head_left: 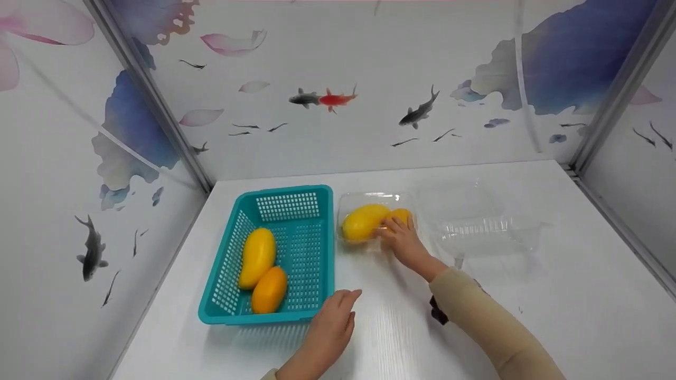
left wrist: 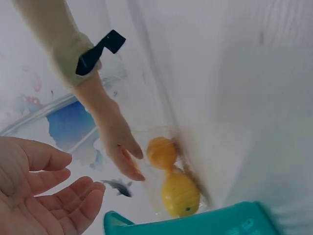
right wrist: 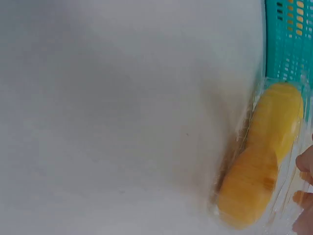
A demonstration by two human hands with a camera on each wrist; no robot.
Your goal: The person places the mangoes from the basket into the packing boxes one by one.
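Note:
A yellow mango (head_left: 364, 222) and a more orange mango (head_left: 400, 215) lie side by side in a clear plastic box (head_left: 388, 197). My right hand (head_left: 409, 247) is over the orange mango's near side, fingers loosely extended; the left wrist view shows a gap between this hand and both fruits. Left of the box stands a teal basket (head_left: 333, 253) holding another yellow mango (head_left: 258, 257) and an orange mango (head_left: 270, 291). By the basket's near right corner hovers my left hand (head_left: 328, 328), its fingers loosely bent with nothing in them.
An opened clear plastic container (head_left: 488, 228) lies right of the filled box, hard to see against the white table (head_left: 575, 295). Printed wall panels (head_left: 369, 47) enclose the table at the back and sides. A dark strap (left wrist: 100, 53) circles the right sleeve.

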